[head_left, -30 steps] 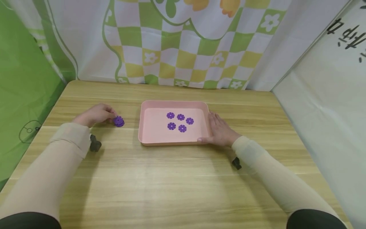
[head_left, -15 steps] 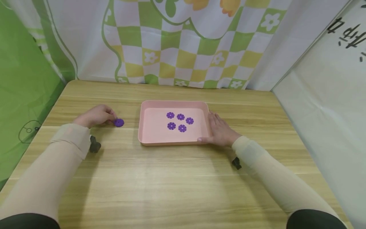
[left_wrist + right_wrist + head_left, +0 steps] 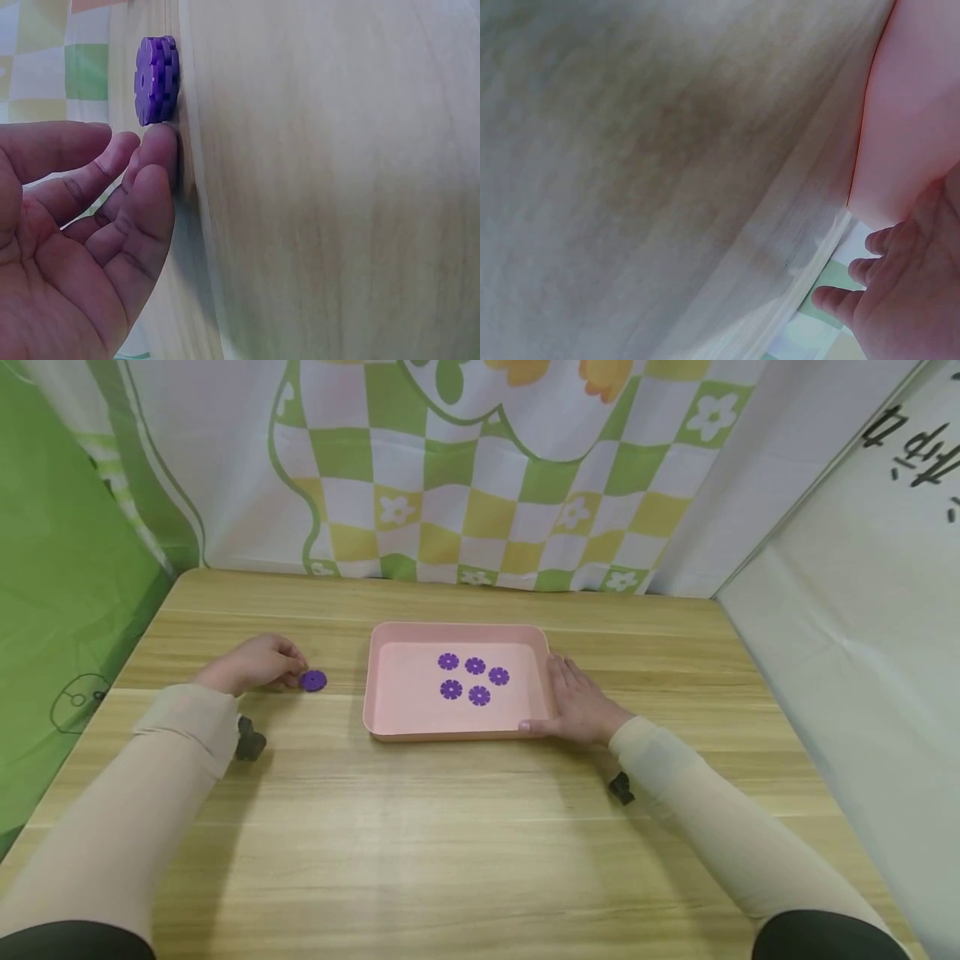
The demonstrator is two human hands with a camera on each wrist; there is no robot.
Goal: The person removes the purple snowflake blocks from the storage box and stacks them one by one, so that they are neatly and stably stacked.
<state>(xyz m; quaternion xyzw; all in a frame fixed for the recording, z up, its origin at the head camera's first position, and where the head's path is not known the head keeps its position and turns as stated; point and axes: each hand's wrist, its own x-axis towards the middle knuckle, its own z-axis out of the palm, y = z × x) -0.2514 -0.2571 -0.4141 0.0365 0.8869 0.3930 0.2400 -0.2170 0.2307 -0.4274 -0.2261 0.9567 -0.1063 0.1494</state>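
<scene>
- Left hand (image 3: 82,240): fingers loosely bent, thumb apart, holding nothing; fingertips at the near edge of the purple stack (image 3: 156,81), contact uncertain.
- Purple stack: lying on the table (image 3: 450,827), left of and apart from the pink tray (image 3: 393,714).
- Step, in my judgement: separating one disc from the stack; the next move calls for a pinch on the top piece alone, then a lift trayward.
- Right hand (image 3: 583,703): fingers straight along the tray's right wall, thumb at the near rim, apparently steadying it.
- Five purple discs (image 3: 445,691): flat inside the tray, visible only in the head view.
- Left wrist view: reveals the stack's layered edge; from above it resembles a single disc.
</scene>
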